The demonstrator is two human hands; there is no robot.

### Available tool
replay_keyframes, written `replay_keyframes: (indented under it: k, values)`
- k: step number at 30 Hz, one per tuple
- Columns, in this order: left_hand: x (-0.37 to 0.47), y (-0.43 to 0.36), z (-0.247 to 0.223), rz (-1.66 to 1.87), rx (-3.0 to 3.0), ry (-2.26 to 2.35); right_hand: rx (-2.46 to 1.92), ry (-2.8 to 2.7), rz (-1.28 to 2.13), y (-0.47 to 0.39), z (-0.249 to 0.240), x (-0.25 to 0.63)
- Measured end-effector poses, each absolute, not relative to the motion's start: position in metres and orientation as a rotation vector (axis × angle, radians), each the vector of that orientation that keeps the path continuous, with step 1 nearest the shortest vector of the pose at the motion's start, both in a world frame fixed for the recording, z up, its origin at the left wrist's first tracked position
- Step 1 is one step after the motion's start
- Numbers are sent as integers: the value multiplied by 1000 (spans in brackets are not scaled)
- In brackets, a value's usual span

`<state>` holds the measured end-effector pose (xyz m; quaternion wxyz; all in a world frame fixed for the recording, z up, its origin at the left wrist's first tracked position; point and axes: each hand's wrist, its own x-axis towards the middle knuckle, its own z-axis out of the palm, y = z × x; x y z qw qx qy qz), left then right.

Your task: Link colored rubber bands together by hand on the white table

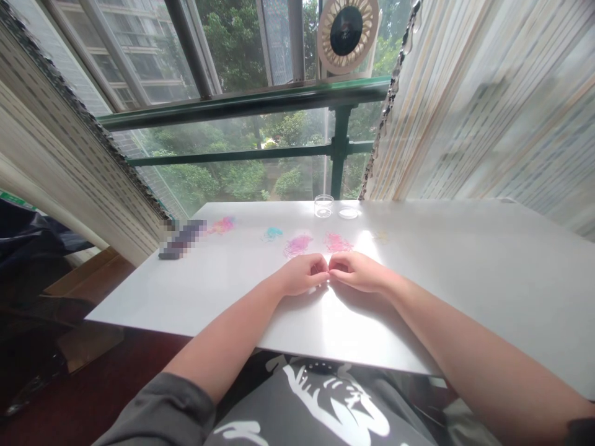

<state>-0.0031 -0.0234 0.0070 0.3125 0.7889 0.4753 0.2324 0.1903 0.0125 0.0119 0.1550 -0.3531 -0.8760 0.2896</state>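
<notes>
- With the clock centred on where the fingertips are meeting, I am seeing my left hand [304, 274] coming in from 9 o'clock, its fingers curling closed and thumb and forefinger pressing together.
- My right hand [357, 271] is mirroring it from 3 o'clock, also closing in a pinch; the fingertips of both are touching or nearly so, and I cannot tell whether anything is sitting between them.
- Both hands are resting low over the white table [214, 275], in bright glare.
- The pink pile [338, 242] of thin, tangled strands is lying at 12 o'clock, just beyond the right hand.
- The purple pile [298, 246] is lying between 10 and 11 o'clock, just beyond the left hand.
- The teal pile [273, 233] is sitting farther out at 10 o'clock, and the mixed-colour pile [223, 225] is spreading beyond it.
- Faint yellowish strands [381, 236] are showing at 2 o'clock.
- The clear round container [324, 207] is standing at 12 o'clock near the far edge, a shallow clear dish [348, 212] lying just beside it.
- A dark thing [182, 240], blurred into blocks, is lying between 9 and 10 o'clock.
- A round fan [347, 32] is facing me at 12 o'clock, above the green railing [260, 102].
</notes>
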Motion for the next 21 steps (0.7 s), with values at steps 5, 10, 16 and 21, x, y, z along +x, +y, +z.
replay_keyframes:
  k: [5, 10, 16, 21]
  values:
    - [-3, -23, 7, 626, 2080, 1244, -1022, -2520, 819, 13, 12, 191]
    - [-4, -23, 6, 620, 2080, 1238, -1019, -2511, 830, 12, 12, 191]
    - [-4, -23, 6, 612, 2085, 1244, -1020, -2509, 833, 12, 13, 191]
    - [-4, -24, 7, 611, 2086, 1252, -1024, -2509, 842, 12, 12, 191]
